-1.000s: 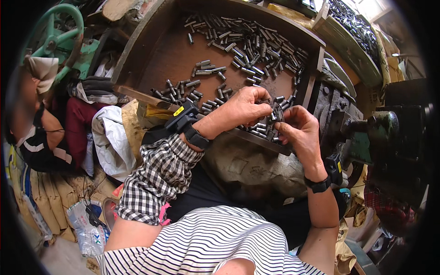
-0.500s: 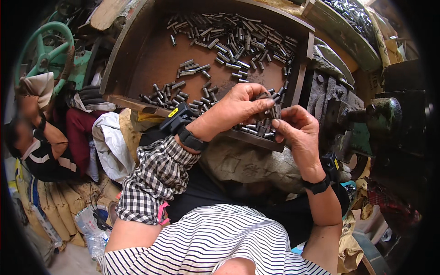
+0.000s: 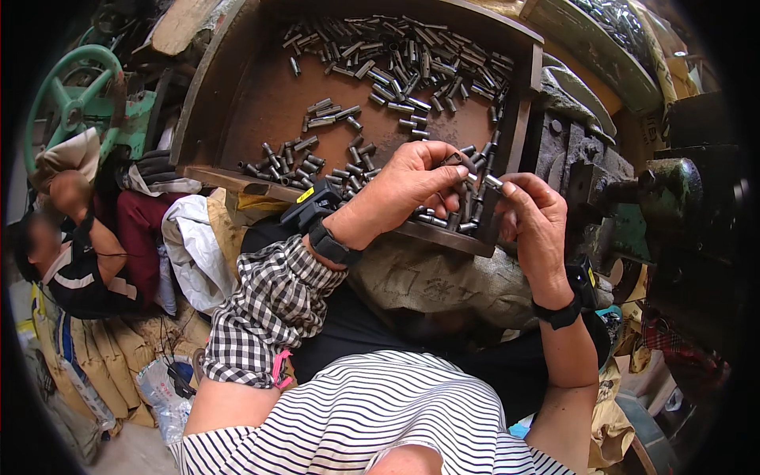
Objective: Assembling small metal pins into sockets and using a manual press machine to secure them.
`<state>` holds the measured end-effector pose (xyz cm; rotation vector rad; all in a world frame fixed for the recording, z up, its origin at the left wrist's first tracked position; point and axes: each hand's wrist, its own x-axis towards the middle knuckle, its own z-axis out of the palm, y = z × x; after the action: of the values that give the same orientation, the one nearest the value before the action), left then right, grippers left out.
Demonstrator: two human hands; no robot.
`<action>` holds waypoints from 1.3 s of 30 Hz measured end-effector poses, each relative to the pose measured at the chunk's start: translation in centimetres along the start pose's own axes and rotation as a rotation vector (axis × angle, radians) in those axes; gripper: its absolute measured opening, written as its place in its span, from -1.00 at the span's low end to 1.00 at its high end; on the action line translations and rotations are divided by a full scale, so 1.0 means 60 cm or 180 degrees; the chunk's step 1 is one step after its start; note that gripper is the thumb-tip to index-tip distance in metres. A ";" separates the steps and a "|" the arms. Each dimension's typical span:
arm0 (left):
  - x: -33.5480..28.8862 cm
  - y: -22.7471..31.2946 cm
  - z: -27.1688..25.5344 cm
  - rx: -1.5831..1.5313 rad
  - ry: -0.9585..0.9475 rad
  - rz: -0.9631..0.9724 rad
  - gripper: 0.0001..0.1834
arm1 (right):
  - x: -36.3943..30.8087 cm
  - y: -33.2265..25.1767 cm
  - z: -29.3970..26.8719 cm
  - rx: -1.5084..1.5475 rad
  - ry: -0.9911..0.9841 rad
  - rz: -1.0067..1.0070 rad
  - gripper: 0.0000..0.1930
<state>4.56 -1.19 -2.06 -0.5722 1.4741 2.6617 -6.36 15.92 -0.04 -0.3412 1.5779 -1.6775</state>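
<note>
Over the near right corner of a brown tray [image 3: 261,119], my two hands are held close but apart. My left hand [image 3: 416,178] is closed, with short metal tubes [image 3: 457,161] pinched between thumb and fingers; how many is hidden. Between the thumb and forefinger of my right hand [image 3: 540,212] a single short tube [image 3: 492,181] is gripped, its shiny end pointing toward the left hand. Many similar dark metal tubes [image 3: 324,119] lie loose in the tray, heaped thickest along its far side. More of them sit directly beneath my hands.
To the right stands a dark, greasy machine [image 3: 586,190] with a thick spindle. Another bin [image 3: 598,39] of metal pieces is at the far right. On the left, another person's hand [image 3: 71,192] is near a green handwheel [image 3: 70,103]. Grey cloth [image 3: 435,285] hangs below the tray.
My right hand has drawn away from the left, to the right, with a tube in its fingertips. The left hand has barely moved. The other person's hand has shifted slightly.
</note>
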 end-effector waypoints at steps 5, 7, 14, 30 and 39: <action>0.000 0.000 0.001 -0.0134 -0.0117 0.0077 -0.78 | -0.004 -0.004 0.008 -0.0385 -0.0068 -0.0046 -0.80; 0.000 -0.002 0.002 -0.0178 -0.0134 0.0075 -0.78 | -0.003 -0.002 0.005 -0.0338 -0.0158 0.0010 -0.79; -0.001 0.001 0.003 -0.0289 -0.0043 -0.0135 -0.82 | 0.000 0.002 0.002 0.0077 -0.0183 0.0412 -0.78; 0.000 0.001 0.010 -0.0489 -0.0041 -0.0294 -0.83 | -0.009 0.000 0.014 -0.0119 -0.0159 0.0028 -0.83; -0.016 0.007 0.023 0.2546 -0.0181 0.1021 -0.69 | -0.001 0.005 0.009 0.0343 -0.0373 0.0438 -0.87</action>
<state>4.94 -0.15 -0.71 -0.1959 2.5388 1.9346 -5.84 15.62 -0.19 -0.2644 1.3880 -1.6000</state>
